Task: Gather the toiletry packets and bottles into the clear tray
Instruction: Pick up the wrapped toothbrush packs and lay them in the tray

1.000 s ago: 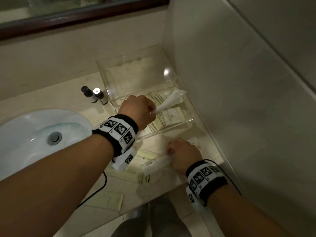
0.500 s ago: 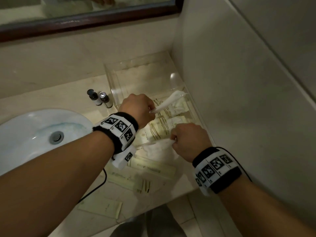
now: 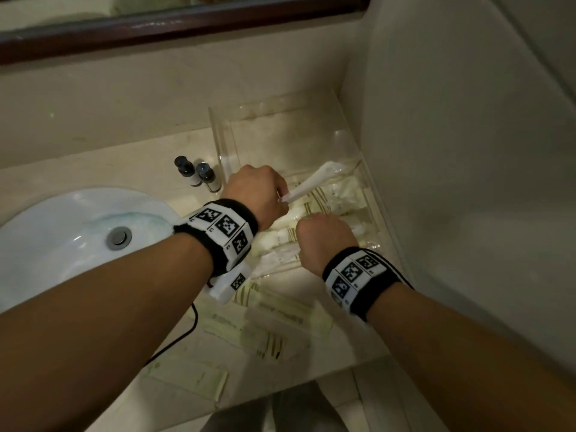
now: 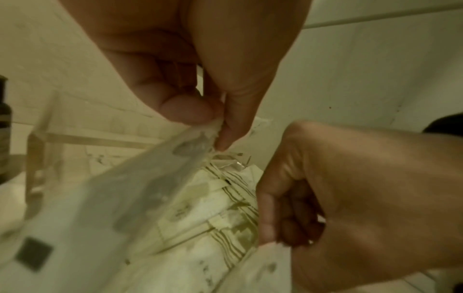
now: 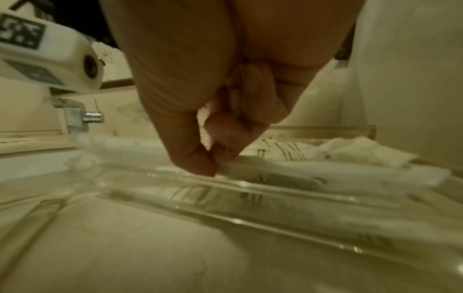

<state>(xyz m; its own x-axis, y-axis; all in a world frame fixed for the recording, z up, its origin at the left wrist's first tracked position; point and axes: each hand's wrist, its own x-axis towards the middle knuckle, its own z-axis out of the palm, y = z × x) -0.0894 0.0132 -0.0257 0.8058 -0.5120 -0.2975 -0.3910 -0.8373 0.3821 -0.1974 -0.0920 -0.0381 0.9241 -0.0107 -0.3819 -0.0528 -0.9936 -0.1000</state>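
The clear tray (image 3: 222, 141) stands in the corner against the right wall, with several cream packets (image 3: 339, 201) lying in its near half. Over them, my left hand (image 3: 280, 198) pinches the end of a long white packet (image 3: 318, 179) that slants up to the right; the left wrist view shows thumb and finger closed on the packet end (image 4: 214, 126). My right hand (image 3: 324, 238) is at the tray's front wall (image 5: 250, 198) and grips another white packet (image 3: 274, 260), which trails left over the rim. Two small dark-capped bottles (image 3: 194, 174) stand left of the tray.
Several flat packets (image 3: 280, 319) lie on the counter in front of the tray, one more (image 3: 190, 377) near the counter's front edge. The white sink (image 3: 62, 244) is at the left and a chrome faucet (image 5: 75, 113) behind it. A wall closes the right side.
My right hand has carried its white packet from the counter's front up to the tray's front wall. My left hand has kept its packet over the tray.
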